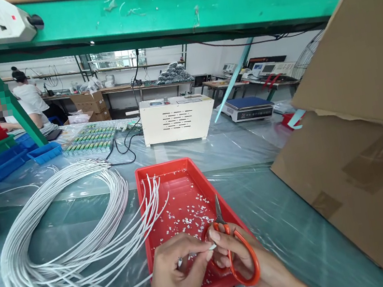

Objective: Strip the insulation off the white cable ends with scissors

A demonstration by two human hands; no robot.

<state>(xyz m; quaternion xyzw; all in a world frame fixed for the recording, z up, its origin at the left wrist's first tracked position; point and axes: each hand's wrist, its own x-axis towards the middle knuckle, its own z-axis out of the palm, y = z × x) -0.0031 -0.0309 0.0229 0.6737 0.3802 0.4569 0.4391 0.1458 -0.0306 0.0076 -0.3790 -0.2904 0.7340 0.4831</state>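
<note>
Over the near part of a red tray (232, 281), my left hand (179, 268) pinches the end of a white cable (212, 246) between thumb and index finger. My right hand (234, 249) is wrapped round orange-handled scissors (218, 210), whose blades point away from me and look closed. Its thumb is close beside the cable end. Small white and silvery scraps (190, 220) lie scattered in the tray. A large coil of white cables (22, 250) lies to the left, with loose ends reaching over the tray's left rim. More cable ends show below the tray.
A cream machine (178, 120) stands behind the tray, a scale (250, 108) to its right. Cardboard (361, 174) borders the right side. A green beam (169, 10) crosses overhead. Blue bins (45, 153) and a seated person (29, 94) are at the left.
</note>
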